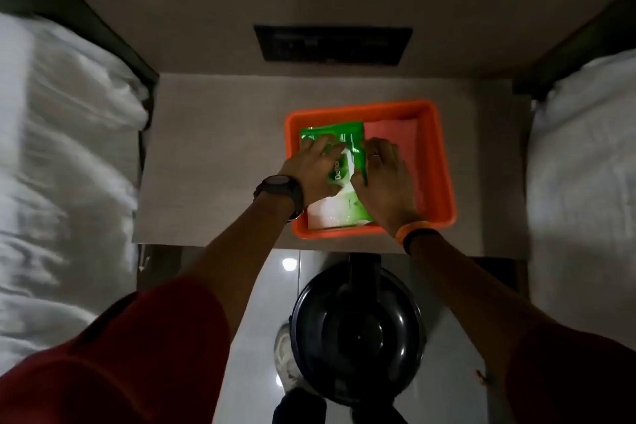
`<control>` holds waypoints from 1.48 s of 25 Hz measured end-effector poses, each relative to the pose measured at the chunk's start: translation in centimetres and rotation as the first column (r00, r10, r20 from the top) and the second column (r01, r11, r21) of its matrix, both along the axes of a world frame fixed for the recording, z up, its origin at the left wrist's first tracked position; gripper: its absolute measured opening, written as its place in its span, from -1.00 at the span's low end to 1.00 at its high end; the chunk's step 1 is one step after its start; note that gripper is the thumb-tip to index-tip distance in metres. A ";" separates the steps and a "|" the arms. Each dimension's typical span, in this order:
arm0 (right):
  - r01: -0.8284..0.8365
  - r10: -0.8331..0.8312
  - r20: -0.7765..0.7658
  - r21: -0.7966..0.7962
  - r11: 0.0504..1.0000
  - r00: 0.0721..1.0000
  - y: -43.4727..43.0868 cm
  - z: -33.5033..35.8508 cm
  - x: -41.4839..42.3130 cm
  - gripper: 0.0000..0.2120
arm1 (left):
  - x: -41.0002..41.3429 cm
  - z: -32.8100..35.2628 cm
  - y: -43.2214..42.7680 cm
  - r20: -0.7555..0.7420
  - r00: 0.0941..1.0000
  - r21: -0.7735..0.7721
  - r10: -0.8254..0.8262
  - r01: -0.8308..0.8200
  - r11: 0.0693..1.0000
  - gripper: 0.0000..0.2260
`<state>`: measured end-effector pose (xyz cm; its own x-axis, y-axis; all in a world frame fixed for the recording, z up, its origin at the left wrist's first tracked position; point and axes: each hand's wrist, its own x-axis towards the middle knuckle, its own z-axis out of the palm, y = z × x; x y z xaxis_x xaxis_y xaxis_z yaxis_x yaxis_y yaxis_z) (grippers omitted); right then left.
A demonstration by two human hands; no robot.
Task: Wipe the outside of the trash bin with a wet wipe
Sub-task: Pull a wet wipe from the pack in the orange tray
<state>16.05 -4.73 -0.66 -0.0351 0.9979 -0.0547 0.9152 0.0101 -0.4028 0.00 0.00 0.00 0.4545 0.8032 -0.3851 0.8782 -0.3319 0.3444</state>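
Trash bin (pixel 358 337) below, both hands on wipes pack (pixel 344 162)

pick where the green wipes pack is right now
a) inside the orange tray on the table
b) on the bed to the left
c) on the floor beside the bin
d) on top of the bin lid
a, the green wipes pack lies inside the orange tray on the table, with the left hand and right hand both resting on it, while the dark bin sits on the floor below.
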 end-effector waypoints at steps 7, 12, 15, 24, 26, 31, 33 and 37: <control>0.038 -0.040 -0.062 -0.035 0.999 0.997 -0.5 -4.8 -1.1 -0.66 | 1.7 -4.9 -0.4 -0.051 0.998 0.124 -0.034 0.040 0.992 -0.34; 0.207 -0.207 -0.292 -0.033 0.978 0.934 0.0 -4.1 -1.1 -0.71 | 1.0 -4.1 0.1 -0.021 0.998 0.125 -0.052 0.055 0.991 -0.26; 0.162 -0.168 -0.311 -0.045 0.986 0.935 0.6 -3.7 -1.6 -0.74 | 0.1 -3.3 0.3 0.118 0.993 0.065 0.011 -0.019 0.998 -0.24; -0.037 0.043 0.049 -0.121 0.992 0.998 1.3 -5.6 -2.8 -0.54 | -2.3 -2.3 -0.8 0.401 0.870 -0.106 0.287 -0.267 0.958 -0.28; -0.024 0.029 0.069 -0.072 0.997 0.997 1.3 -5.7 -2.7 -0.66 | -2.1 -2.7 -1.1 0.404 0.871 -0.082 0.281 -0.272 0.959 -0.28; 0.258 -0.237 -0.355 0.013 0.966 0.904 0.1 -3.4 -1.7 -0.76 | -1.4 -3.3 -1.3 0.310 0.930 -0.015 0.197 -0.202 0.979 -0.21; 0.448 -0.416 -0.584 -0.099 0.889 0.697 -1.0 -1.8 -0.6 -0.79 | -0.3 -3.1 -1.4 0.205 0.973 0.016 0.110 -0.115 0.993 -0.21; 0.545 -0.583 -0.778 -0.392 0.741 0.234 -5.9 0.3 0.3 -0.81 | 1.6 -3.9 -1.8 0.048 0.999 0.122 -0.001 -0.004 0.992 -0.41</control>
<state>16.39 -10.62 -0.36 0.4915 0.7785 -0.3905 -0.1048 -0.3923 -0.9139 1.61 -1.81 -3.93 0.4688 0.8436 -0.2617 0.8622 -0.3728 0.3429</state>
